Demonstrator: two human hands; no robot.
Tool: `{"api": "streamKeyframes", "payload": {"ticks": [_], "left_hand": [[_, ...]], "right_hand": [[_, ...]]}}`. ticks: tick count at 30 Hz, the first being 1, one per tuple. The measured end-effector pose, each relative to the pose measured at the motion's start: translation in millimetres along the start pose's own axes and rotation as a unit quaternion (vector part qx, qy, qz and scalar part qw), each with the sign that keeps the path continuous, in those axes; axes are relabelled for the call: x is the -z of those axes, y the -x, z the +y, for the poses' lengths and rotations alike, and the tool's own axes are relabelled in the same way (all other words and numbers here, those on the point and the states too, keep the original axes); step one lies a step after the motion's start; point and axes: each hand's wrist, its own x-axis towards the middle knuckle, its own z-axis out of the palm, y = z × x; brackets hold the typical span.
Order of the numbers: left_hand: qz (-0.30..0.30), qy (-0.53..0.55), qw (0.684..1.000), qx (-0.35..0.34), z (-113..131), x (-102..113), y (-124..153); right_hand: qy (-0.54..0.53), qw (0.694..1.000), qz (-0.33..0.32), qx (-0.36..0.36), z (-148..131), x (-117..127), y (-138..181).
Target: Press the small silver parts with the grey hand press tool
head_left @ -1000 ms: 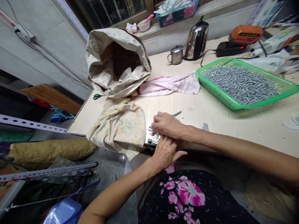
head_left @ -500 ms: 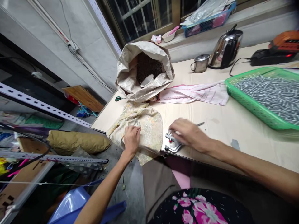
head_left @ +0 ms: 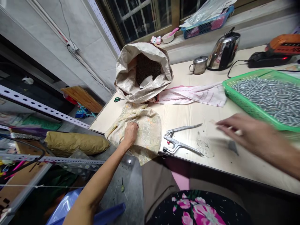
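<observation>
The left hand (head_left: 130, 132) is touching floral cloth (head_left: 150, 134); the right hand (head_left: 249, 136) is hovering beside spring pliers (head_left: 182, 145), near the desk (head_left: 185, 114) front edge. Grips I cannot tell. Orange battery (head_left: 284, 44) lettering is appearing unreadable.

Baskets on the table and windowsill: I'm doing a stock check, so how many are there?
2. A green basket of small metal pieces stands on the table's right, past the right hand; a blue basket sits on the windowsill. The sack could hide others.

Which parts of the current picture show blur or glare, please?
Head view: the right hand is smeared by motion blur, while the left hand and metal tool look sharper; same view: the kettle shows bright reflections.
</observation>
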Motion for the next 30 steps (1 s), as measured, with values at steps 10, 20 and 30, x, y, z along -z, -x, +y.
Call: {"api": "streamKeyframes", "payload": {"ticks": [10, 20, 30], "left_hand": [[-0.038, -0.05, 0.993, -0.102, 5, 8, -3], [-0.007, 0.033, 0.998, -0.056, 9, 15, -18], [-0.115, 0.553, 0.82, 0.094, 118, 48, 45]], "right_hand": [[0.057, 0.98, -0.146, 0.123, -63, -102, 11], [0.105, 0.974, -0.053, 0.195, -39, -95, 11], [0.16, 0.961, 0.045, 0.221, -35, -89, 13]]}}
